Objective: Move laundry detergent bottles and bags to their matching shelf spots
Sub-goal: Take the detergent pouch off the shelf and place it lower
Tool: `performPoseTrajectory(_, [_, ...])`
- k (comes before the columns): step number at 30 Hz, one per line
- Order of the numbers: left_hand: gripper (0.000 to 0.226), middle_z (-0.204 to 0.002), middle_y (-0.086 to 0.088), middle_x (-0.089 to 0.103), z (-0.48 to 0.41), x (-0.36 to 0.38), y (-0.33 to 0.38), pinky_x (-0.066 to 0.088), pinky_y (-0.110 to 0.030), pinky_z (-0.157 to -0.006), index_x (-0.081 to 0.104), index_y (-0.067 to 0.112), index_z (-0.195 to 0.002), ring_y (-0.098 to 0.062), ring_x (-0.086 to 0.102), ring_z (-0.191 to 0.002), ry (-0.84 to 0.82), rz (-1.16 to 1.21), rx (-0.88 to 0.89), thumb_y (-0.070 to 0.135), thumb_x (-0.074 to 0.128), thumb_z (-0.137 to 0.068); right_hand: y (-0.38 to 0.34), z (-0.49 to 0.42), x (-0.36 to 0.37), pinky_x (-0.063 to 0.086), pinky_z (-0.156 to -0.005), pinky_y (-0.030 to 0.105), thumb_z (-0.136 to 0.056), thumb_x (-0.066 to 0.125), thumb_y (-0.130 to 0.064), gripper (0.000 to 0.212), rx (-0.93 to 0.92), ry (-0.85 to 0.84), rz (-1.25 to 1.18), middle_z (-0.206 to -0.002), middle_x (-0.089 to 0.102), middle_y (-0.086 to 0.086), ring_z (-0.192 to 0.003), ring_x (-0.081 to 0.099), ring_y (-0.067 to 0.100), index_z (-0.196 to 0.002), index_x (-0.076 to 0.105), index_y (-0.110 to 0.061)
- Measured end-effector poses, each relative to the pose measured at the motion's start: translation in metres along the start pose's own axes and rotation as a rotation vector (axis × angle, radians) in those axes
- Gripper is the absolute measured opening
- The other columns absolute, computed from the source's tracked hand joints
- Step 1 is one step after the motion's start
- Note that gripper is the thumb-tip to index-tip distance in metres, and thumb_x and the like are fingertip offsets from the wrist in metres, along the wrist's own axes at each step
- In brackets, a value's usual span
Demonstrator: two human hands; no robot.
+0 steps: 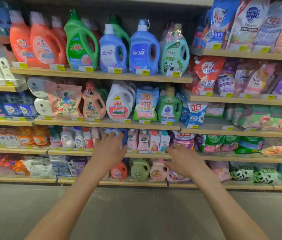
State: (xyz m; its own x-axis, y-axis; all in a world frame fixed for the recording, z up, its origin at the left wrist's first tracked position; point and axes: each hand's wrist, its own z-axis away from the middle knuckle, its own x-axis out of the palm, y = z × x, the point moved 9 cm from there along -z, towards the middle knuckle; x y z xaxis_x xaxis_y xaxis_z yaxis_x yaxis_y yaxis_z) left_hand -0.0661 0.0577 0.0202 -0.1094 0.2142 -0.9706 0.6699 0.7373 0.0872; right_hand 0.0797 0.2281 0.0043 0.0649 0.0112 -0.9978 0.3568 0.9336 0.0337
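My left hand reaches to the third shelf and wraps its fingers over a small blue detergent bottle. That bottle stands between white and pink small bottles on its left and pink bottles on its right. My right hand hovers lower right with its fingers spread, holding nothing, in front of a purple detergent bag. Large blue bottles and a green bottle stand on the top shelf.
Wooden shelves carry yellow price tags. Bags of detergent fill the right bay. Small round bottles sit on the bottom shelf. Grey floor lies below me.
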Motion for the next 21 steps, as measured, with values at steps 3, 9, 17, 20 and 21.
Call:
performPoseTrajectory(3, [0.047,-0.139,-0.007,0.051,-0.029,0.021,-0.002,0.044,-0.047,-0.100,0.046,0.019,-0.140,-0.033,0.047,-0.129,-0.032,0.000,0.001,0.044,0.046,-0.099,0.010,-0.031,0.004,0.044,-0.099,0.043,-0.098,0.050,-0.048,0.055,0.028,-0.025,-0.014,-0.140,0.048,0.006,-0.132,0.042,0.027,-0.146,0.041,-0.022])
performPoseTrajectory(9, [0.051,-0.144,-0.007,0.047,-0.080,0.060,-0.005,0.041,-0.049,-0.105,0.041,0.021,-0.144,-0.034,0.046,-0.133,-0.103,-0.043,0.031,0.046,0.044,-0.100,0.030,-0.095,0.013,0.046,-0.099,0.043,-0.098,0.052,-0.046,0.053,0.056,-0.026,-0.029,-0.137,0.048,0.007,-0.129,0.044,0.027,-0.142,0.045,-0.019])
performPoseTrajectory(17, [0.043,-0.130,-0.005,0.055,-0.160,0.108,-0.011,0.046,-0.047,-0.098,0.049,0.023,-0.136,-0.031,0.053,-0.123,-0.134,-0.072,0.031,0.045,0.047,-0.099,0.069,-0.183,0.048,0.045,-0.099,0.044,-0.098,0.051,-0.044,0.050,0.062,-0.065,-0.082,-0.137,0.046,0.009,-0.130,0.041,0.029,-0.141,0.044,-0.018])
performPoseTrajectory(20, [0.045,-0.136,-0.006,0.053,-0.200,0.129,-0.007,0.045,-0.047,-0.099,0.049,0.020,-0.139,-0.032,0.050,-0.126,-0.131,-0.057,0.031,0.041,0.048,-0.099,0.091,-0.223,0.059,0.045,-0.101,0.043,-0.099,0.050,-0.044,0.052,0.068,-0.038,-0.106,-0.139,0.045,0.008,-0.131,0.041,0.029,-0.143,0.042,-0.018])
performPoseTrajectory(21, [0.045,-0.138,-0.006,0.052,-0.215,0.134,-0.004,0.044,-0.048,-0.101,0.049,0.020,-0.140,-0.032,0.049,-0.128,-0.120,-0.046,0.027,0.039,0.049,-0.098,0.099,-0.238,0.061,0.044,-0.102,0.043,-0.099,0.049,-0.044,0.053,0.073,-0.022,-0.112,-0.141,0.044,0.008,-0.131,0.041,0.029,-0.145,0.041,-0.018])
